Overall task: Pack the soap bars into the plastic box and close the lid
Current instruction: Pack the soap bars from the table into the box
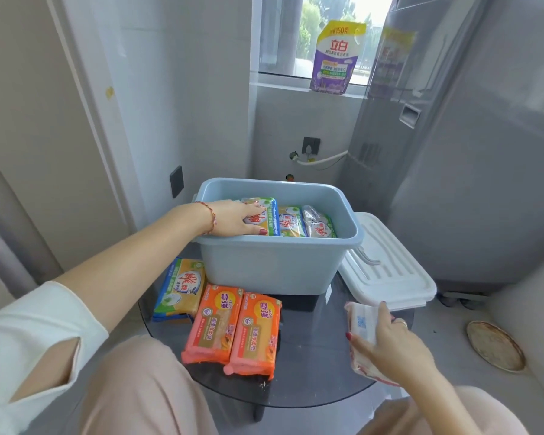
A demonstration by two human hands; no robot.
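A blue-grey plastic box (264, 265) stands open on a round dark glass table. Inside it, my left hand (236, 218) grips a green-and-yellow soap bar (269, 215) at the box's left end; two more wrapped bars (308, 222) lie to its right. On the table in front lie two orange soap bars (233, 328) side by side and a yellow-green bar (179, 287) to their left. My right hand (387, 343) holds a pale wrapped soap bar (360, 321) at the table's right edge. The white lid (390, 274) lies to the right of the box.
A grey washing machine (471, 183) stands close on the right. A purple detergent pouch (336, 58) sits on the window sill behind. A round rusty disc (495, 345) lies on the floor at right. My knees are under the table's near edge.
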